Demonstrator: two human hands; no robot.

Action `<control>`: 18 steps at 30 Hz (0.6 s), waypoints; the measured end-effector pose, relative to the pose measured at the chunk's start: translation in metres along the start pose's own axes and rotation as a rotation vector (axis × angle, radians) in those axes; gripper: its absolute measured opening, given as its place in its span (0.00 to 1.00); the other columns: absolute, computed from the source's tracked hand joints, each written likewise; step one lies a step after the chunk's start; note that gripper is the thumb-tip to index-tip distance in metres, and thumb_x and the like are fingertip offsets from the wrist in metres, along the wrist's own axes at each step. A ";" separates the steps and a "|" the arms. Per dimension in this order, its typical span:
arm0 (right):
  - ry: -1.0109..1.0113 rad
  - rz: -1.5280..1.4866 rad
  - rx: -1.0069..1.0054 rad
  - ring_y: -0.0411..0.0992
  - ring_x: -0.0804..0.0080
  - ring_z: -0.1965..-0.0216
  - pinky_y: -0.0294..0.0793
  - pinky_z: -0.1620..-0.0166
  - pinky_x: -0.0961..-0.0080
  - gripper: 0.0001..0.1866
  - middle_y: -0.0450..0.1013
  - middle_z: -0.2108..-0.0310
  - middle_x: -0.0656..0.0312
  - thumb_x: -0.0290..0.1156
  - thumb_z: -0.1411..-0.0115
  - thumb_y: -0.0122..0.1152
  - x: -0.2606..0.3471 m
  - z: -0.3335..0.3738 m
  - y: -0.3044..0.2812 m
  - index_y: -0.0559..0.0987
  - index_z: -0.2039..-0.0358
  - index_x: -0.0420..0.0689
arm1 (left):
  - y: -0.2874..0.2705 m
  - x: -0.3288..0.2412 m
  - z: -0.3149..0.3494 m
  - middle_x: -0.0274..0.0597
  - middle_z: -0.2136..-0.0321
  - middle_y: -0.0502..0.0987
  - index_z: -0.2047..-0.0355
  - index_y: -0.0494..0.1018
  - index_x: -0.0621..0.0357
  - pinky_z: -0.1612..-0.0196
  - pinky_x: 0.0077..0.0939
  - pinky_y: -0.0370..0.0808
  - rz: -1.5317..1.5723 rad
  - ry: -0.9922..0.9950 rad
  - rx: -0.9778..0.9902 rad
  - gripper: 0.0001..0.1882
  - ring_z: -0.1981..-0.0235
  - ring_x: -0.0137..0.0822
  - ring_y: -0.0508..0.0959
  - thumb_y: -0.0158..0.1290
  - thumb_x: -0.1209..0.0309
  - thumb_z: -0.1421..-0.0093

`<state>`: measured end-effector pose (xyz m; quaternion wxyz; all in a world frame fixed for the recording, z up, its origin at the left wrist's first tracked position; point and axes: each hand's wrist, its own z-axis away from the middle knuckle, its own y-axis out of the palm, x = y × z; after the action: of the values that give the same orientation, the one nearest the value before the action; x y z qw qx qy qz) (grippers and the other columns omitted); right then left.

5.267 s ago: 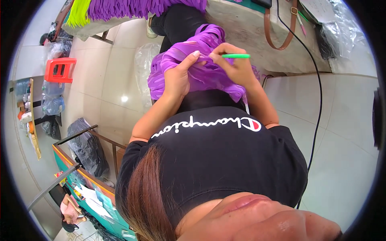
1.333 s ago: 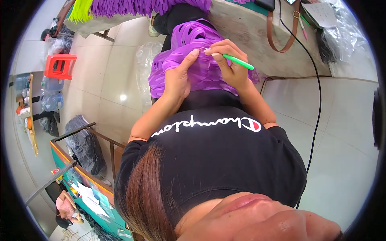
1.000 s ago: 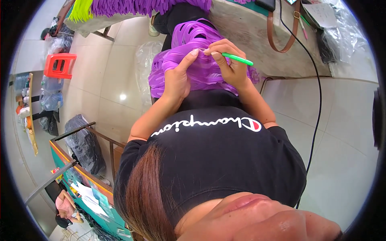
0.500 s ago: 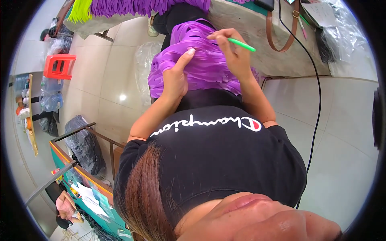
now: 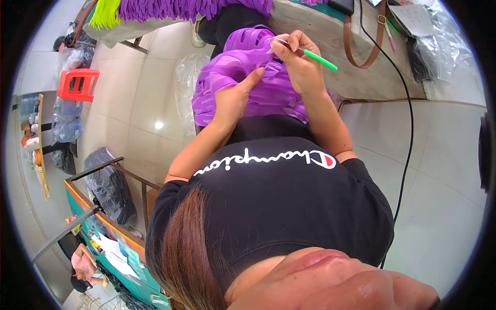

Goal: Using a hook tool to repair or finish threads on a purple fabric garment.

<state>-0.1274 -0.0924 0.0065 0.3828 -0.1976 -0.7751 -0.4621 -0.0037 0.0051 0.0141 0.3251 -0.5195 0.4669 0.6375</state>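
Observation:
Over my lap lies a heap of purple stretchy material (image 5: 209, 75) cut into many narrow strips and loops. My left hand (image 5: 233, 99) is closed on a fold of it, the thumb pressed on top and the fingers hidden beneath. Between its fingertips my right hand (image 5: 305, 67) pinches a thin metal tool with a bright green handle (image 5: 321, 60), perhaps a crochet hook. The handle sticks out to the right, and its thin shaft points left to the upper edge of the purple strips. Whether the tip has caught a strip is too small to tell.
Ahead stands a covered table (image 5: 310, 39) with purple fringe (image 5: 175, 9) and lime fringe (image 5: 105, 14). A brown strap (image 5: 361, 61) and a black cable (image 5: 400, 72) hang at the right. A red stool (image 5: 77, 85) stands left; another person (image 5: 84, 263) is at lower left.
My right hand and the green-handled tool have shifted slightly right and down, so the metal shaft now shows. My left hand has moved up and right, bunching the purple strips into a raised fold.

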 end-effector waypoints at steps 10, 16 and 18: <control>0.000 0.111 -0.034 0.68 0.79 0.64 0.67 0.58 0.84 0.14 0.73 0.66 0.59 0.16 0.44 0.60 -0.001 -0.007 0.003 0.64 0.77 0.46 | -0.008 0.004 -0.007 0.35 0.63 0.76 0.58 0.74 0.64 0.55 0.20 0.70 -0.009 0.009 0.092 0.13 0.61 0.27 0.75 0.56 0.81 0.46; 0.001 0.185 0.015 0.66 0.82 0.65 0.66 0.58 0.85 0.14 0.72 0.67 0.61 0.17 0.45 0.61 0.000 0.003 0.004 0.65 0.77 0.46 | -0.002 -0.008 -0.001 0.37 0.63 0.77 0.59 0.75 0.63 0.52 0.21 0.69 0.355 -0.094 0.038 0.11 0.60 0.28 0.75 0.57 0.77 0.44; -0.003 0.195 0.021 0.66 0.82 0.65 0.66 0.59 0.86 0.14 0.72 0.67 0.61 0.17 0.45 0.61 0.000 0.004 0.006 0.65 0.77 0.46 | -0.004 -0.011 0.000 0.38 0.62 0.77 0.59 0.75 0.64 0.52 0.22 0.70 0.393 -0.113 0.029 0.11 0.60 0.28 0.75 0.56 0.75 0.42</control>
<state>-0.1252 -0.0862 0.0090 0.4268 -0.2689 -0.7577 -0.4141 0.0027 0.0078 0.0240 0.2275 -0.3770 0.5493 0.7101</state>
